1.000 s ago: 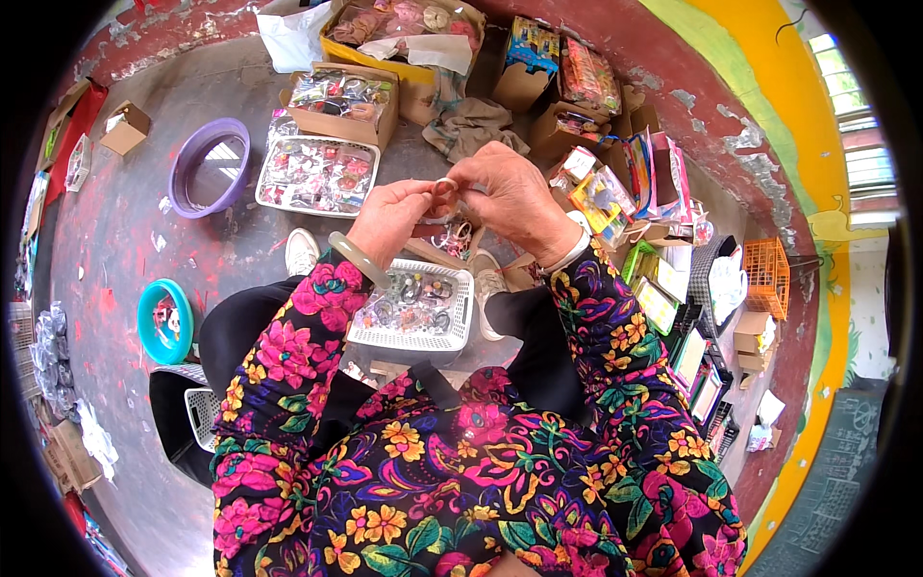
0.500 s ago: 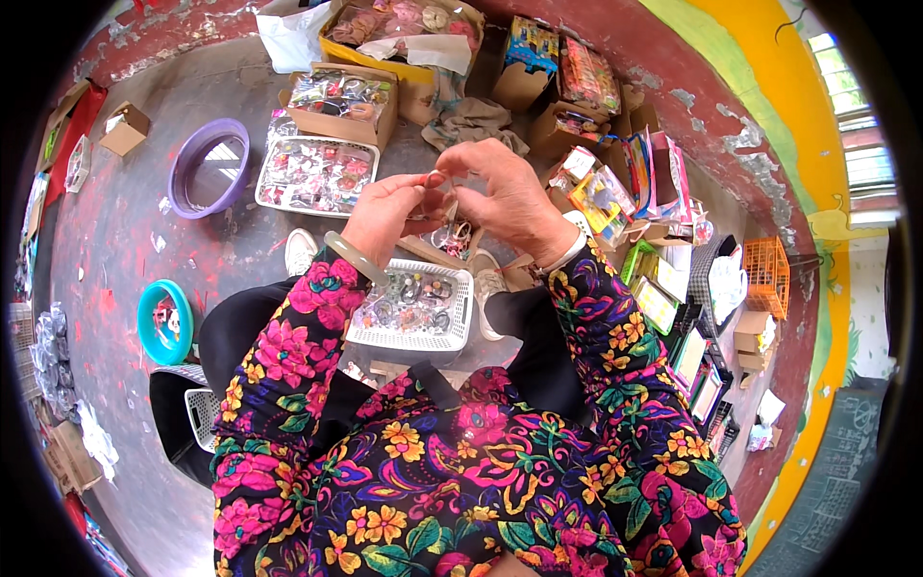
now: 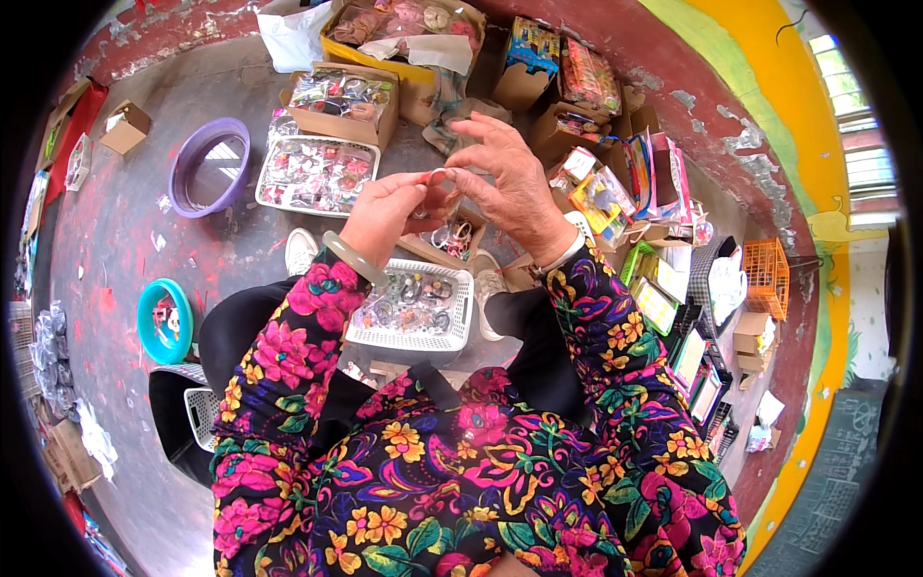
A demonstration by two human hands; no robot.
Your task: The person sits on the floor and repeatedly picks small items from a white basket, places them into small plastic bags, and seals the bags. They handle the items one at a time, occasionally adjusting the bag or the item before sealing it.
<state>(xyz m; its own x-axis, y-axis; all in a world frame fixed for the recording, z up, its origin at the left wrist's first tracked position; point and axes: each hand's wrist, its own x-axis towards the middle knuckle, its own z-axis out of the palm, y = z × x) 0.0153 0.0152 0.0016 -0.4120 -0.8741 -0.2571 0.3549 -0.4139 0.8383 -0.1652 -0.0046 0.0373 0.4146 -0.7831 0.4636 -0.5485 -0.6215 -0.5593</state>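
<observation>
My left hand point(image 3: 383, 213), a pale bangle on its wrist, is closed with thumb and forefinger pinching a small red piece point(image 3: 436, 177); its exact kind is too small to make out. On the other side, my right hand point(image 3: 514, 188) meets the same piece with thumb and forefinger, its other fingers raised and spread. Both hands are held up in front of me, over a white plastic basket point(image 3: 460, 332) of small clear-wrapped trinkets between my legs. Just beyond the hands lies an open cardboard box point(image 3: 471, 252) with small colourful bits.
Farther off are another white basket point(image 3: 261, 197) of packets, a cardboard box point(image 3: 387, 120) and a yellow-sided box point(image 3: 409, 75). A purple basin point(image 3: 180, 183) and a teal basin point(image 3: 146, 322) stand left. To the right are stacked packages point(image 3: 601, 207) and an orange crate point(image 3: 767, 279).
My right hand's fingers have lifted and spread, and that hand has shifted slightly right. My left hand has stayed nearly in place with the small red piece.
</observation>
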